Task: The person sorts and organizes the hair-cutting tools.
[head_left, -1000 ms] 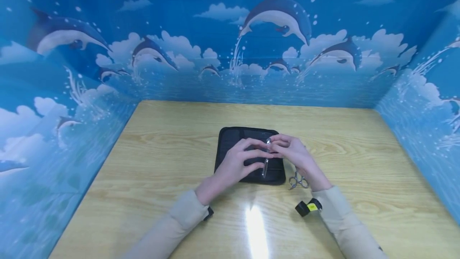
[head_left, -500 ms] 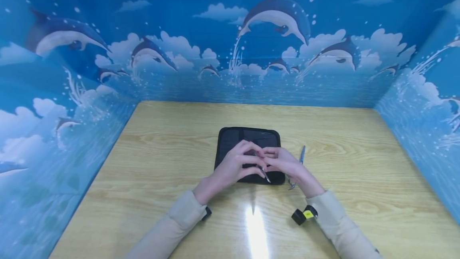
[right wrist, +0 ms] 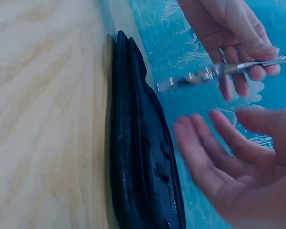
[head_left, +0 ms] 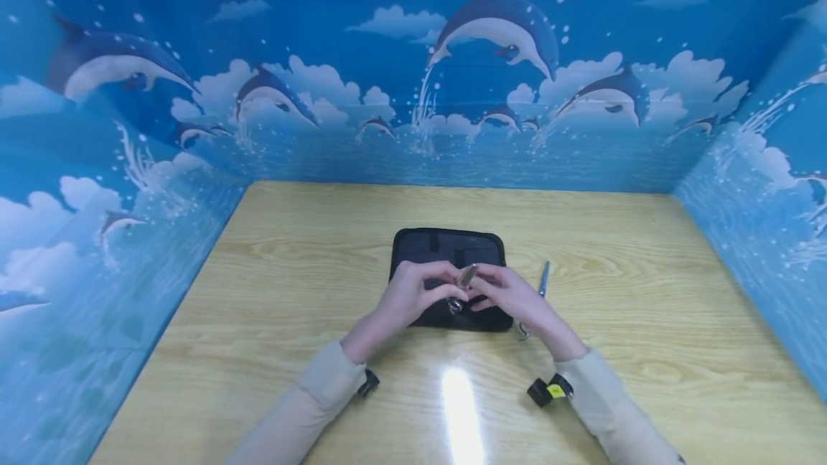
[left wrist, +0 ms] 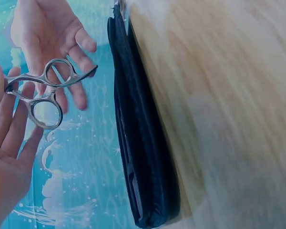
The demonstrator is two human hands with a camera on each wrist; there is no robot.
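"What do your hands have?"

"My left hand [head_left: 403,293] pinches a pair of shiny silver metal scissors [head_left: 468,276] between thumb and fingers, just beyond the shanks of the two rings. My right hand [head_left: 513,294] is empty, its fingers spread and loosely bent; the right wrist view shows a gap between it and the metal."

"So where do they lie from you?"

"To the right of my left palm and to the left of my right one. The left is nearer, since it has the grip. Their long axis stands steep, not flat."

"Which way do they point?"

"Blades up, leaning slightly rightward and away from me; rings down, above the flat black zip case [head_left: 413,250]. I judge that matters most: the rings, not the tips, face the case."

"And farther out?"

"The case rests on a pale wood-grain table [head_left: 291,293]. Beside its right edge lies what looks like a second pair of slim silver scissors [head_left: 544,278], pointing away from me, partly hidden by my right hand."
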